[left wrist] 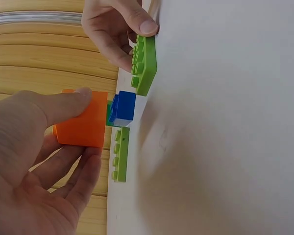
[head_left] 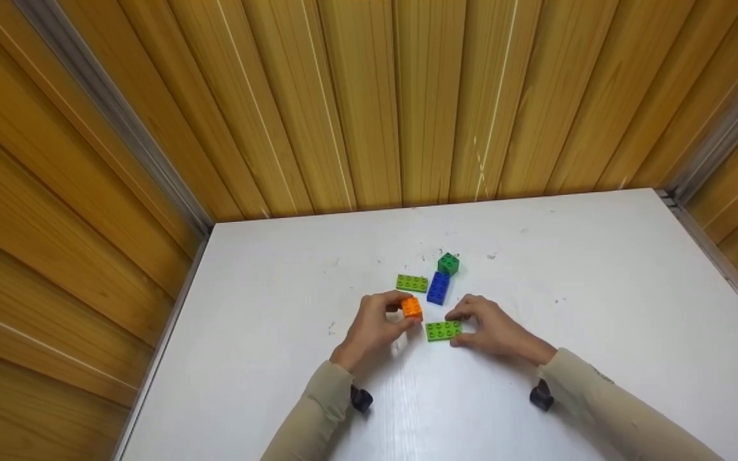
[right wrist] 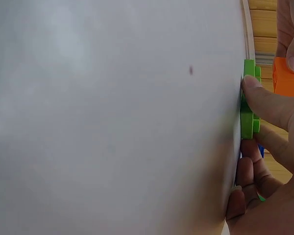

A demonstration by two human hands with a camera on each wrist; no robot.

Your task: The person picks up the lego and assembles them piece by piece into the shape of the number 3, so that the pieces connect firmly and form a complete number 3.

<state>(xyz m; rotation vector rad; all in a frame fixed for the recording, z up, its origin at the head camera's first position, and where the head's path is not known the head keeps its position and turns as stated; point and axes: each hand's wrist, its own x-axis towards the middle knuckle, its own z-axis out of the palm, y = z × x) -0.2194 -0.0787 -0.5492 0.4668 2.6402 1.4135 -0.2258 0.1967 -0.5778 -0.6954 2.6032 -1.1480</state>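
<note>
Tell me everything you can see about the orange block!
The orange block is small and chunky, with round bumps on top and smooth, flat sides that look like plastic. The left hand pinches it between thumb and fingers, bumps up, seemingly lifted off the white table. It sits left of the light green block the right hand holds. No other block touches it.

Smooth plastic orange brick [left wrist: 90, 123]

Orange block [right wrist: 288, 84] cropped (right wrist), specks [head_left: 491, 256] unclear
</note>
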